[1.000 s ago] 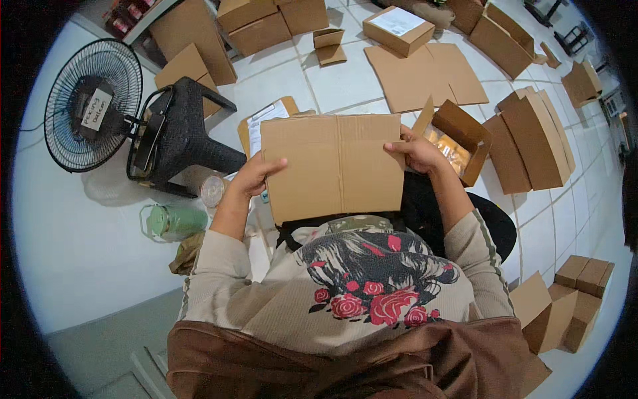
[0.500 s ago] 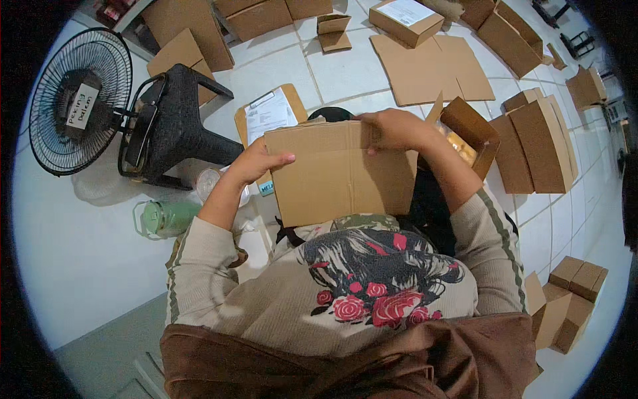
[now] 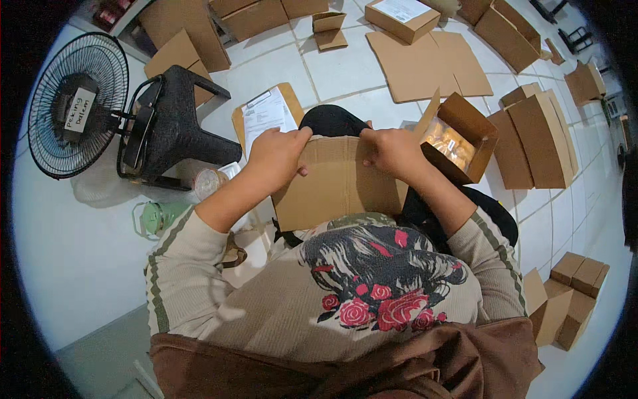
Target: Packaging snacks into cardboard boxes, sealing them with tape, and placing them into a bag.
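Both hands at a piece of cardboard, seen from above. The left hand [image 3: 278, 158] is closed narrowly on the cardboard [image 3: 342, 189] at the left part of its far edge, fingers over the edge and thumb against the near face. The right hand [image 3: 395, 154] grips the same edge farther right, likewise closed, its thumb pressed on the near face. The cardboard lies directly before the person's body, tilted, its near edge at the lap and a crease running from near to far across it; between the two hands part of its far edge is exposed.

Just right of the right hand stands an open box [image 3: 484, 156] containing orange-yellow goods [image 3: 449, 145] in clear wrapping. Beyond the left hand, a clipboard [image 3: 293, 101] bearing a white sheet [image 3: 267, 114] lies on the tiled floor [image 3: 339, 76]. At left: a fan [image 3: 78, 110], a black stool [image 3: 189, 123] just right of it, a clear cup [image 3: 209, 182] and a green jug [image 3: 158, 218] nearer the body. At the far side: a flat sheet of cardboard [image 3: 428, 66], a labelled box [image 3: 403, 23] touching its far edge, and a small open carton [image 3: 329, 32]. At right, well apart from the hands: a large carton [image 3: 539, 143] and, nearer, stacked boxes [image 3: 577, 302].
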Demonstrator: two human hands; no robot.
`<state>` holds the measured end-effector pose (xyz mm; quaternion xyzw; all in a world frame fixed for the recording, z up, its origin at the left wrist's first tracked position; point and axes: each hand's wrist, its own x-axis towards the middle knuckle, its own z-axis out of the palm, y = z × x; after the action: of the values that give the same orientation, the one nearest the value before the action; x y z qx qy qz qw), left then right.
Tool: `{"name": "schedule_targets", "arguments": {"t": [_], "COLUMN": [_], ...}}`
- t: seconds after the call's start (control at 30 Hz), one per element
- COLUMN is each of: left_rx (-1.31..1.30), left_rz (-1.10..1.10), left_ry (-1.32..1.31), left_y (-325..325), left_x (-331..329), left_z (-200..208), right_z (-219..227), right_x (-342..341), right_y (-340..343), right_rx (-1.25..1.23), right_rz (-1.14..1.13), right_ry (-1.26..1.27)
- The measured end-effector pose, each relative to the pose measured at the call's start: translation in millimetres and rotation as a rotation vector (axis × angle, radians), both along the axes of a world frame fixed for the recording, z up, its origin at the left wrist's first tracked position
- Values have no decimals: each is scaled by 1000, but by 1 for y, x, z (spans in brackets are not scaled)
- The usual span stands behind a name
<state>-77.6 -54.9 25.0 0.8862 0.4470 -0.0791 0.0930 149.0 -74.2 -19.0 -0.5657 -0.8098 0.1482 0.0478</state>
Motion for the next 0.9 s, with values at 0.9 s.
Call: {"name": "schedule_targets", "arguments": {"t": [0.9], "left_rx": [-90], "left_rz": [8], "left_ry": [2], "left_y": [-60], "left_x": [-7], "left_z": [-33], "right_z": [-76], "right_x": [7], "right_y": [-71], "right_rx": [220], "right_rz": [180], "right_ry": [360]}}
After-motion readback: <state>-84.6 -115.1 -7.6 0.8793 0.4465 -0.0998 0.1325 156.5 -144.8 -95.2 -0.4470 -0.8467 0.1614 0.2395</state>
